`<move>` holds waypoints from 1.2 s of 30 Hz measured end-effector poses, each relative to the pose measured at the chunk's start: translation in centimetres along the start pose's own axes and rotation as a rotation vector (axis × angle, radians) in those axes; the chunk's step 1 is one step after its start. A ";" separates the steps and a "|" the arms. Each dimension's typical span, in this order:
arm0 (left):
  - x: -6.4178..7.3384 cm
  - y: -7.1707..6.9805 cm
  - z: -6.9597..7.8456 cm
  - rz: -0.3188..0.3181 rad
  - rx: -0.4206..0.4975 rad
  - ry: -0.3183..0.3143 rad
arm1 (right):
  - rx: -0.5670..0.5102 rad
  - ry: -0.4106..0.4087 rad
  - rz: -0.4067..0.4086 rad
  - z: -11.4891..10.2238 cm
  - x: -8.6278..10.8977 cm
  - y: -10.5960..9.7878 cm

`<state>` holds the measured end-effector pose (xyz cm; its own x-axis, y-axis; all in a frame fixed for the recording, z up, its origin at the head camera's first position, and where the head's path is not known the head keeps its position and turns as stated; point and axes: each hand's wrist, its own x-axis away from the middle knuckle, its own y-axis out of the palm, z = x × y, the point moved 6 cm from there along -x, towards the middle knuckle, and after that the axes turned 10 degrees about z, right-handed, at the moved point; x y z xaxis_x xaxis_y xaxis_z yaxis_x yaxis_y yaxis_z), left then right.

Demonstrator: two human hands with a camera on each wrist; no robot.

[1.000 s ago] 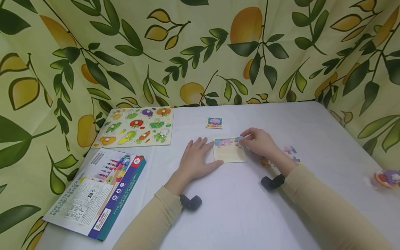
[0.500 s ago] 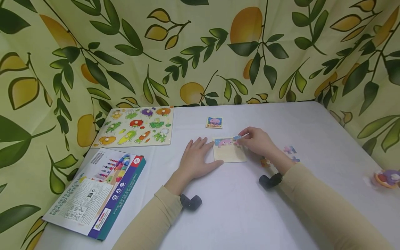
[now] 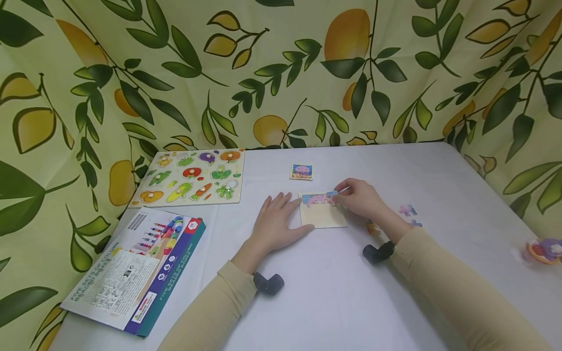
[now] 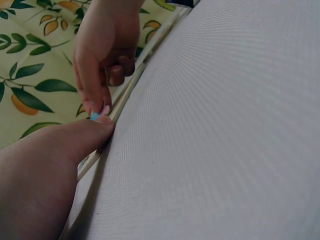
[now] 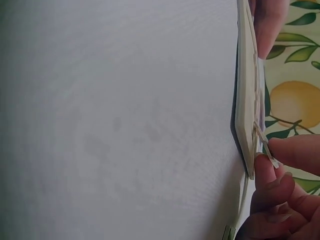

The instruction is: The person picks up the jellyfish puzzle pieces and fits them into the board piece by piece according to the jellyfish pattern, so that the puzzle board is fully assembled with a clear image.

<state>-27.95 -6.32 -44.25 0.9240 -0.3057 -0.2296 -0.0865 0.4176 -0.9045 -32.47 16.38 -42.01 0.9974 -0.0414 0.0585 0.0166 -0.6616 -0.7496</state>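
Note:
My right hand (image 3: 362,199) pinches a small blue and pink jigsaw piece (image 3: 332,194) between thumb and fingers, over the top right of a square puzzle board (image 3: 322,217). In the right wrist view the jigsaw piece (image 5: 266,145) is tilted, one end meeting the board's (image 5: 245,107) face. A strip of fitted pieces (image 3: 312,200) showing a pink creature lies along the board's top; bare wood shows below. My left hand (image 3: 273,223) lies spread on the table, with its thumb and fingertips at the board's left side. In the left wrist view its thumb (image 4: 85,137) touches the board's edge.
Loose jigsaw pieces (image 3: 408,210) lie right of my right hand, with an orange one (image 3: 373,228) near its wrist. Behind the board sits a small pink jellyfish picture (image 3: 301,171). To the left are a vegetable peg puzzle (image 3: 206,178) and a beaded-column box (image 3: 136,270); a toy (image 3: 544,251) stands far right.
My right hand has shifted slightly left with the jigsaw piece, which has moved a little along the board's top. My left hand has stayed in place.

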 end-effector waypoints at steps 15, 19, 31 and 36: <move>-0.1 0.0 0.0 -0.002 -0.010 -0.004 | 0.059 -0.039 0.012 -0.8 0.2 -0.1; 0.0 -0.1 0.1 0.001 -0.008 0.000 | 0.080 -0.047 0.024 -0.8 0.1 0.1; 0.3 0.0 0.0 0.002 -0.002 0.004 | 0.140 -0.064 0.022 -1.2 0.0 0.9; 0.1 -0.1 0.0 0.003 -0.004 0.007 | 0.176 -0.081 0.033 -1.4 -0.1 0.8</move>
<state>-27.88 -6.35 -44.19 0.9213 -0.3103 -0.2342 -0.0904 0.4150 -0.9053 -32.67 14.80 -41.70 0.9999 0.0040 -0.0153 -0.0110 -0.5196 -0.8543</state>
